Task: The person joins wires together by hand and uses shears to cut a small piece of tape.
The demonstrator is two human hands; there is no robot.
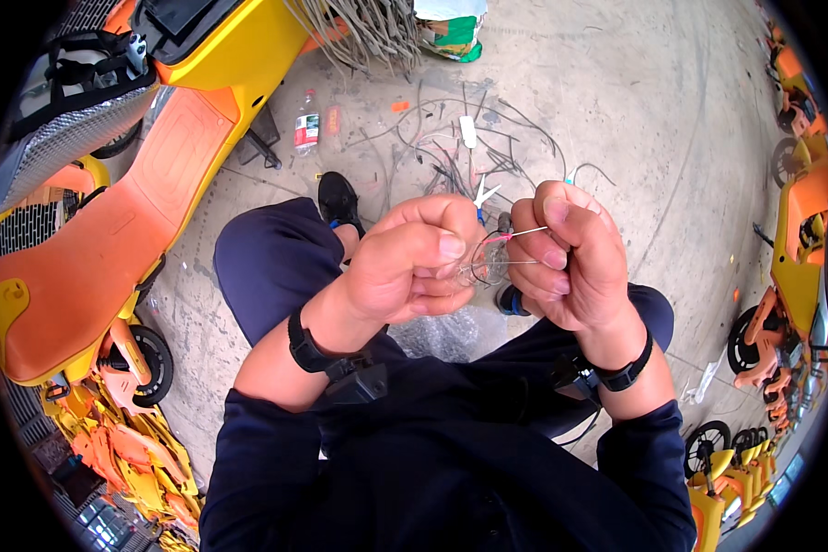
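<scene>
Both my hands are raised in front of my knees, pinching thin wires. My left hand (409, 262) is closed, thumb pressed on the bent forefinger, with the dark strands of the wires running out of it. My right hand (575, 253) is closed around the wires' other side; a white end and a pink section (499, 238) show between the hands. Loops of thin wire (477, 267) hang in the gap. Exactly which strand each hand pinches is partly hidden by the fingers. Just beyond my hands is a small tool with open pale blades and a blue handle (485, 195).
Loose cut wires (451, 152) lie scattered on the concrete floor, near a plastic bottle (306, 124). A grey cable bundle (368, 32) and a green-white bag (455, 32) sit farther off. An orange-yellow scooter (120, 221) stands left; more line the right (800, 239). Bubble wrap (437, 336) lies between my legs.
</scene>
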